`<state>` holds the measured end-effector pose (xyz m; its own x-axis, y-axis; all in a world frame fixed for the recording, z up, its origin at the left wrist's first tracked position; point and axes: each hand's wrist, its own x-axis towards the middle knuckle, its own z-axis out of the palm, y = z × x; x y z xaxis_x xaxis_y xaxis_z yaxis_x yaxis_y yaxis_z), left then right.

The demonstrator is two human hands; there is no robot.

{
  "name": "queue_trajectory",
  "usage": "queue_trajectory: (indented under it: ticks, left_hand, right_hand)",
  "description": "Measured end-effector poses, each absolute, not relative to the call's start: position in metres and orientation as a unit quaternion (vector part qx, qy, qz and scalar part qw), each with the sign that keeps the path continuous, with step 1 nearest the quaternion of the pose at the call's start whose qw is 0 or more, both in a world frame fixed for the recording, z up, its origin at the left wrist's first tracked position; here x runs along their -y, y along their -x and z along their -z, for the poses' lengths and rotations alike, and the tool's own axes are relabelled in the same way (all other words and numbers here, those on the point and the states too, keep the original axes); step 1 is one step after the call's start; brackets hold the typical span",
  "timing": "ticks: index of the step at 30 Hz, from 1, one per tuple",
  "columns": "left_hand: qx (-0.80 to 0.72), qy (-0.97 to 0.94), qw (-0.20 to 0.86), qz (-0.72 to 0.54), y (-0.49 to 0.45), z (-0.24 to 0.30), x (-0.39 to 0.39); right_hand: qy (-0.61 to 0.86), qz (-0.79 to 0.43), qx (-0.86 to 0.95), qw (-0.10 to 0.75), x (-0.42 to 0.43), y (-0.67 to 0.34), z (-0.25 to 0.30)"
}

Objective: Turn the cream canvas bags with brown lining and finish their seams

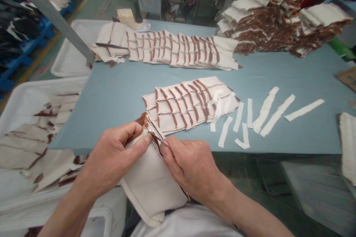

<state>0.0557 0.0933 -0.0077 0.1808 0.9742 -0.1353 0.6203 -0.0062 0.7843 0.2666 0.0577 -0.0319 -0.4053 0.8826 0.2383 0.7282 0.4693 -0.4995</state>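
Note:
A cream fabric piece (155, 181) with brown edging hangs down over my lap. My left hand (119, 155) pinches its upper edge between thumb and fingers. Closed around a small pointed metal tool (156, 136), my right hand (194, 163) brings the tip against the seam beside my left thumb. Most of the tool is hidden in the palm, so its exact kind does not show. Just beyond my hands, a row of overlapping cream pieces with brown edges (180, 105) lies on the blue-grey table (111, 92).
White strips (267, 109) lie scattered at the right of the table. Another overlapping row of fabric (172, 50) stretches across the back, with a tall heap (267, 14) at the back right. White bins (16, 96) with fabric stand at the left, near a slanting metal post (52, 14).

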Motion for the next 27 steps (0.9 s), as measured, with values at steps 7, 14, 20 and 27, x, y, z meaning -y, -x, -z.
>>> queue_trajectory:
  ticks: [7, 14, 20, 27]
  left_hand:
    - [-0.591, -0.687, 0.338, -0.254, -0.063, 0.001, -0.093]
    - [-0.585, -0.675, 0.358, -0.273, -0.067, 0.003, -0.087]
    - [-0.582, -0.670, 0.361, -0.287, -0.072, 0.005, -0.084]
    - [-0.580, -0.674, 0.349, -0.296, -0.074, 0.003, -0.088]
  right_hand:
    - [0.485, -0.112, 0.823, 0.272, -0.062, -0.261, 0.037]
    - [0.468, -0.036, 0.819, 0.331, -0.063, -0.249, 0.050]
    - [0.463, -0.051, 0.824, 0.322, -0.063, -0.250, 0.049]
    - [0.455, -0.052, 0.848, 0.265, -0.068, -0.260, 0.049]
